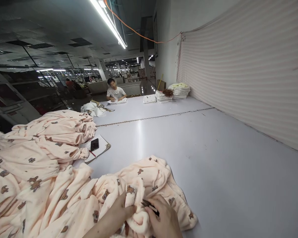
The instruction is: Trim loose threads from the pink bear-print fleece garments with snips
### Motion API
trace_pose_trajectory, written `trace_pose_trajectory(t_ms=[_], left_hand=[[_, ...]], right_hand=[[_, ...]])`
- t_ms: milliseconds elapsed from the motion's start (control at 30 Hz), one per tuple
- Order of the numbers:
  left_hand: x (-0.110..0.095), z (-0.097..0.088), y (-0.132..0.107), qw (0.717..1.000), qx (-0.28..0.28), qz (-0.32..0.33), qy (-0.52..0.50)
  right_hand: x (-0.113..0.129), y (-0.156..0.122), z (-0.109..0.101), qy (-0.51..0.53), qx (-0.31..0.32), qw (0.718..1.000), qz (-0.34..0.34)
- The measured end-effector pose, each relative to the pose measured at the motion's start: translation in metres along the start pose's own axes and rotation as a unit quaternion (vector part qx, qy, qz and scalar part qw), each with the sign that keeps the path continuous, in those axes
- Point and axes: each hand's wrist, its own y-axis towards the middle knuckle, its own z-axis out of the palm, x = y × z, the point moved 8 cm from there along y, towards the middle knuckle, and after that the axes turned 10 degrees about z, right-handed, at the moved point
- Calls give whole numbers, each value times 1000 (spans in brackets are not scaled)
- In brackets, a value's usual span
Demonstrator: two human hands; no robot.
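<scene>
A pale pink fleece garment (149, 178) printed with small brown bears lies bunched at the near edge of the white table (213, 158). My left hand (119, 211) pinches a fold of this fleece, fingers closed on the cloth. My right hand (164, 218) is closed around small dark thread snips (149, 205), whose tips point left toward the pinched fold. Both hands sit close together at the bottom of the view.
A tall heap of the same bear-print fleece (39, 158) fills the left. A notebook with a black phone (94, 144) and a red pen lies beside it. At the far end sit folded stacks (179, 90) and a seated person (115, 92). A striped cloth (250, 72) covers the right wall.
</scene>
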Motion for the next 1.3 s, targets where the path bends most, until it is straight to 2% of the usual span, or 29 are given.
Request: trace_pose_trajectory(t_ms=[133, 233, 400, 467, 567, 633, 700, 733, 767, 833, 933, 1000, 1100, 1167, 1200, 1267, 1300], left_hand=[[-1, -3, -1, 999, -9, 8, 30], [2, -1, 1, 1000, 2, 15, 19], [8, 0, 5, 1000, 13, 20, 2], [7, 0, 3, 1000, 17, 11, 0], [-3, 6, 1, 995, 56, 19, 79], [-17, 19, 2, 969, 112, 90, 202], [-30, 30, 6, 927, 124, 186, 301], [-32, 35, 10, 916, 124, 218, 314], [-31, 39, 15, 916, 127, 229, 304], [-20, 45, 30, 936, 152, 202, 246], [-4, 55, 53, 945, 211, 147, 201], [-1, 55, 72, 945, 182, 130, 240], [-4, 53, 96, 940, 70, 121, 311], [-12, 56, 103, 935, 7, 153, 320], [-17, 56, 105, 934, -18, 174, 310], [-27, 52, 107, 932, -68, 212, 285], [-31, 48, 109, 935, -81, 220, 268]], right_hand=[[-2, -4, 0, -16, -8, 999, -27], [0, -3, 2, -5, 18, 999, -37], [5, 3, 9, 82, 62, 994, -38], [-3, 6, 11, 132, 69, 988, -34], [-44, 17, 4, 205, 23, 978, 33], [-86, 31, -9, 228, -41, 967, 105], [-123, 53, -23, 227, -93, 957, 155], [-139, 66, -30, 226, -116, 951, 177], [-152, 80, -35, 228, -134, 945, 195], [-169, 109, -39, 245, -147, 933, 221], [-171, 140, -24, 296, -115, 919, 235], [-161, 141, -6, 340, -69, 909, 232], [-143, 116, 22, 399, -3, 889, 222], [-134, 93, 36, 435, 33, 872, 221], [-127, 83, 43, 478, 65, 851, 209], [-114, 69, 50, 528, 95, 825, 177], [-109, 64, 51, 538, 99, 821, 162]])
